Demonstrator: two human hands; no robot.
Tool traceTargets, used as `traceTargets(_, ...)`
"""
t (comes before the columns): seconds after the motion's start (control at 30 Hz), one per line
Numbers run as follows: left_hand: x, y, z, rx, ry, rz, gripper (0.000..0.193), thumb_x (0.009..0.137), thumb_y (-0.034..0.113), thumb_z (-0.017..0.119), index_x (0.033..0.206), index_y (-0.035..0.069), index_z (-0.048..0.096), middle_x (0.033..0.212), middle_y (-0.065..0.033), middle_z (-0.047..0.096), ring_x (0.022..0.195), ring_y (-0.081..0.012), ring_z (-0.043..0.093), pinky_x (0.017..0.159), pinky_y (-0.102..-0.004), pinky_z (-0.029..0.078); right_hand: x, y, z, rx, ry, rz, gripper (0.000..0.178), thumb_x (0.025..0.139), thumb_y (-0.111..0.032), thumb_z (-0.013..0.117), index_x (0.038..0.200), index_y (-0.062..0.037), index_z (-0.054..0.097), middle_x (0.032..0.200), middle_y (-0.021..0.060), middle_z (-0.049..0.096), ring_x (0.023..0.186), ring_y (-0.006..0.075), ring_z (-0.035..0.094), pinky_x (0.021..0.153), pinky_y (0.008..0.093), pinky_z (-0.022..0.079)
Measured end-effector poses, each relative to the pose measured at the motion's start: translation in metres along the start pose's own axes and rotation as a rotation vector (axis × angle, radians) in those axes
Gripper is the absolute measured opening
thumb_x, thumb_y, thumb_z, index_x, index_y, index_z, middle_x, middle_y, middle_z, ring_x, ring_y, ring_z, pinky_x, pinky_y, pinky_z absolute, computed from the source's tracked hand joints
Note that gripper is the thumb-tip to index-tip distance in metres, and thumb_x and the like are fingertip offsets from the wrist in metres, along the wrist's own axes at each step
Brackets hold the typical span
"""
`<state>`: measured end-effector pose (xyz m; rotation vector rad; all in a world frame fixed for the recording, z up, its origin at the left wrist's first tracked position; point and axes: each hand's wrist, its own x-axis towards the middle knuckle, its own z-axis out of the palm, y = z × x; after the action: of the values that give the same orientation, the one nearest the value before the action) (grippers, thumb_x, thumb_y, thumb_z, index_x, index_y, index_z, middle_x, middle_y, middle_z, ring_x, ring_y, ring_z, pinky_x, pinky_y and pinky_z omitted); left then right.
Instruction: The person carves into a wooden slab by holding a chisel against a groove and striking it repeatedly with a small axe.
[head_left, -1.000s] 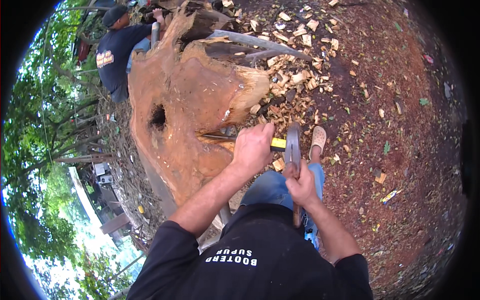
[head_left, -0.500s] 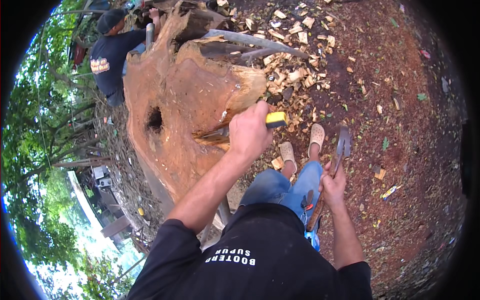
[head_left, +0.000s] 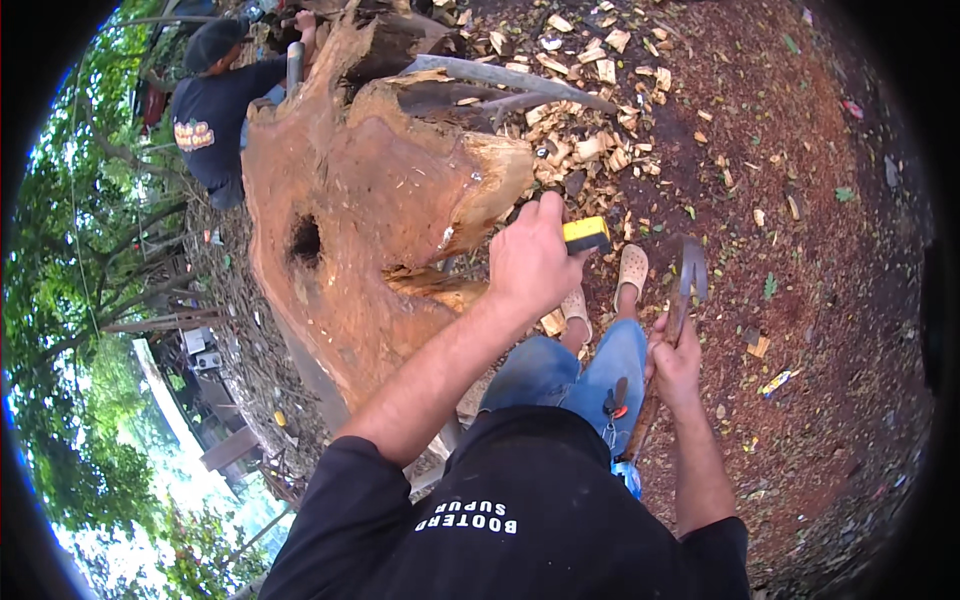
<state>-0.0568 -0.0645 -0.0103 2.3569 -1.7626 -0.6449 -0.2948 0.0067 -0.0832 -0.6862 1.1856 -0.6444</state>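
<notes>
My left hand (head_left: 540, 258) is closed around what looks like a chisel, its yellow-and-black handle (head_left: 586, 235) jutting out on the right. The fist hides most of this tool. It hovers just right of a large reddish-brown tree stump or slab (head_left: 350, 230), beside the pale, splintered edge (head_left: 500, 175). A claw hammer (head_left: 692, 272) is gripped in my right hand (head_left: 676, 362), head up, its wooden handle running down past my jeans. The hammer is apart from both chisel and wood. A dark hole (head_left: 306, 240) and a split notch (head_left: 430, 280) mark the wood.
Pale wood chips (head_left: 590, 150) litter the reddish ground near my feet in tan clogs (head_left: 632, 272). A grey branch (head_left: 510, 80) reaches out from the wood. Beyond the far left edge, another person (head_left: 215, 110) in a dark shirt and cap is at work. Trees (head_left: 90, 400) stand at left.
My left hand has moved right with the chisel, away from the notch. My right hand and the hammer have shifted and turned slightly. The other person leans a little further left.
</notes>
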Motion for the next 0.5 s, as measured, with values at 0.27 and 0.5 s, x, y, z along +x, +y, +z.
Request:
traceTargets(0.27,0.024,-0.013,-0.008,0.039,-0.040,-0.065,0.044,0.086,0.045,0.075,0.093,0.003,0.064,0.077,-0.0216,0.070,0.079,-0.0417,0.070,0.071,-0.0515,0.053,0.032,-0.063,-0.012,0.095,0.077,-0.126,0.029,0.080,0.000,0.050,0.109,-0.0017,0.048,0.072,0.0025,0.051,0.047,0.0093,0.047,0.040,0.0236,0.042)
traceTargets(0.5,0.030,-0.018,-0.003,0.068,-0.068,-0.126,0.039,0.085,0.039,0.076,0.095,0.003,0.063,0.077,-0.0229,0.070,0.079,-0.0425,0.070,0.072,-0.0527,0.053,0.053,-0.080,0.040,-0.503,-0.346,-0.046,0.026,0.081,-0.004,0.052,0.107,-0.0042,0.052,0.070,0.0011,0.051,0.051,0.0082,0.049,0.042,0.0250,0.040)
